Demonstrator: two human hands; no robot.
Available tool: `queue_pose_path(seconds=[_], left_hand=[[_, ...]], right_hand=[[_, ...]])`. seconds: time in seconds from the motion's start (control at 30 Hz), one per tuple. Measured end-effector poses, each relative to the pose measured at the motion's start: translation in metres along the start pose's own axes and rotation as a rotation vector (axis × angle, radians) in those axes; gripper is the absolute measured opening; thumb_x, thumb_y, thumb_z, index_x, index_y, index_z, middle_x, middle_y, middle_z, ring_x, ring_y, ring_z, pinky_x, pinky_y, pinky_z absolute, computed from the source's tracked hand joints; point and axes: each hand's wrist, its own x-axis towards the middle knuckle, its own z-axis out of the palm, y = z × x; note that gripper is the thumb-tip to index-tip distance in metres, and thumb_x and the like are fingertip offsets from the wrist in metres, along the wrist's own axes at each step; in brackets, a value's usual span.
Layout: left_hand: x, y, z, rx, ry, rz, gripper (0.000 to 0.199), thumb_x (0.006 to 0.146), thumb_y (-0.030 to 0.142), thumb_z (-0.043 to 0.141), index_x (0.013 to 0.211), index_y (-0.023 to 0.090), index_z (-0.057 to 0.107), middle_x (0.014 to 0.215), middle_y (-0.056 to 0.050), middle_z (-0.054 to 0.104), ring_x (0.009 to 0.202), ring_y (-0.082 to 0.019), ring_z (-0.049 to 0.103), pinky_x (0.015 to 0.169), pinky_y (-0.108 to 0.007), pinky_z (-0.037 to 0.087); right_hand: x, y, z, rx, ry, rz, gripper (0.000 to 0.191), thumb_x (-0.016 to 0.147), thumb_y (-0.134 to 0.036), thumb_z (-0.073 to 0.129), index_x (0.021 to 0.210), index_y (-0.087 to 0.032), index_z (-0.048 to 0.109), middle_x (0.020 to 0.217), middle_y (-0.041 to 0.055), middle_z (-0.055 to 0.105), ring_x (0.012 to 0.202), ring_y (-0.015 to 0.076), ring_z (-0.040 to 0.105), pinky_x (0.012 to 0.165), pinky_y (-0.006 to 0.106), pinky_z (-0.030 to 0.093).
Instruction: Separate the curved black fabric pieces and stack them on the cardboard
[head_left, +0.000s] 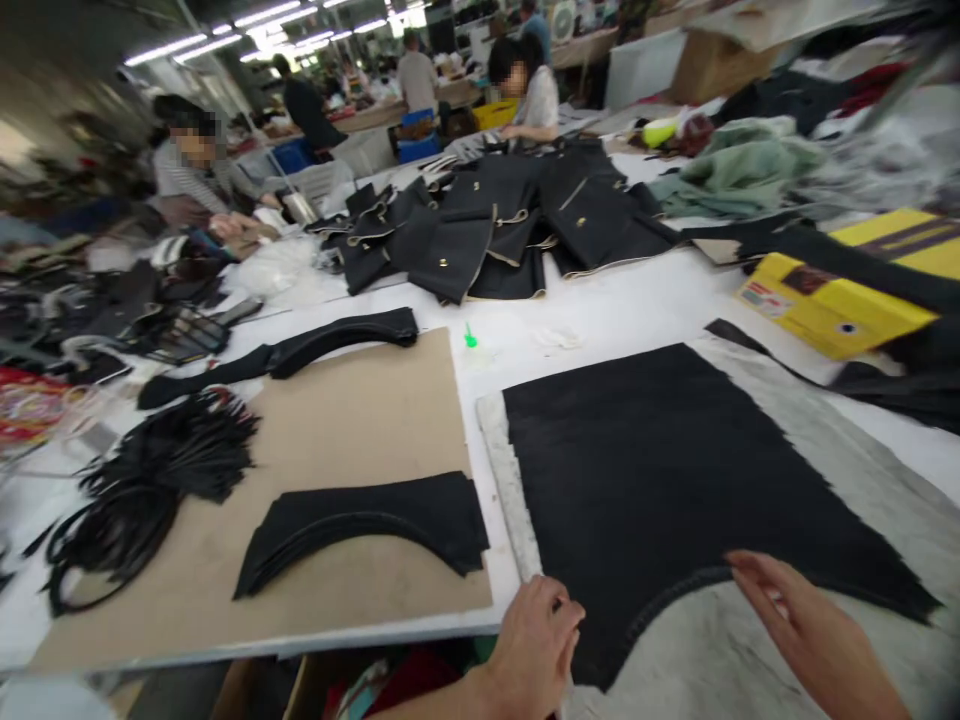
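A large black panel (660, 480) with a curved cut-out in its near edge lies flat on a worn grey-white sheet (757, 660). At the panel's near left edge is my left hand (536, 635), its fingers curled together; whatever they may pinch is hidden. My right hand (814, 625) has its fingers stretched out, the tips touching the panel's curved edge. To the left, a stack of curved black pieces (375, 510) lies on a tan board (375, 420).
More curved black strips (341, 340) and a bundle of thin black straps (176, 450) lie leftward. Behind sit a pile of black pieces (450, 240), a small green-tipped item (470, 337) and a yellow box (832, 305). Co-workers sit across the table.
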Motion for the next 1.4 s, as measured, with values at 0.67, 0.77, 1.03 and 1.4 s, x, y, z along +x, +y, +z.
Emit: queue_pose_path(seconds=[0.67, 0.77, 1.03, 1.4], left_hand=[[-0.159, -0.204, -0.162, 0.049, 0.245, -0.282, 0.06, 0.074, 0.005, 0.043, 0.132, 0.023, 0.046, 0.134, -0.005, 0.049, 0.124, -0.021, 0.04, 0.108, -0.038, 0.033], [-0.153, -0.207, -0.168, 0.062, 0.206, -0.243, 0.059, 0.076, 0.005, 0.04, 0.132, 0.023, 0.045, 0.132, -0.006, 0.051, 0.122, -0.022, 0.042, 0.105, -0.039, 0.036], [-0.151, -0.204, -0.174, 0.104, 0.156, -0.28, 0.061, 0.078, 0.003, 0.035, 0.135, 0.022, 0.04, 0.128, -0.01, 0.051, 0.116, -0.024, 0.044, 0.099, -0.041, 0.037], [-0.125, -0.186, -0.171, 0.17, 0.07, -0.245, 0.059, 0.078, 0.006, 0.039, 0.131, 0.031, 0.043, 0.108, -0.007, 0.05, 0.104, -0.024, 0.046, 0.092, -0.041, 0.04]], right_hand=[[-0.026, -0.384, 0.207, -0.223, -0.608, -0.614, 0.026, 0.084, -0.016, 0.045, 0.109, -0.016, 0.055, 0.106, 0.0106, 0.054, 0.099, 0.0242, 0.053, 0.088, 0.037, 0.044], [-0.022, -0.384, 0.208, -0.192, -0.643, -0.636, 0.024, 0.088, -0.018, 0.04, 0.107, -0.017, 0.055, 0.104, 0.0093, 0.055, 0.098, 0.0215, 0.054, 0.088, 0.034, 0.043], [-0.003, -0.392, 0.207, -0.24, -0.677, -0.631, 0.032, 0.095, -0.024, 0.025, 0.097, -0.02, 0.056, 0.093, 0.0064, 0.059, 0.089, 0.0195, 0.058, 0.08, 0.031, 0.043], [0.034, -0.399, 0.212, -0.206, -0.803, -0.586, 0.022, 0.075, -0.011, 0.046, 0.089, -0.02, 0.062, 0.083, 0.0017, 0.067, 0.078, 0.0154, 0.06, 0.069, 0.025, 0.038]])
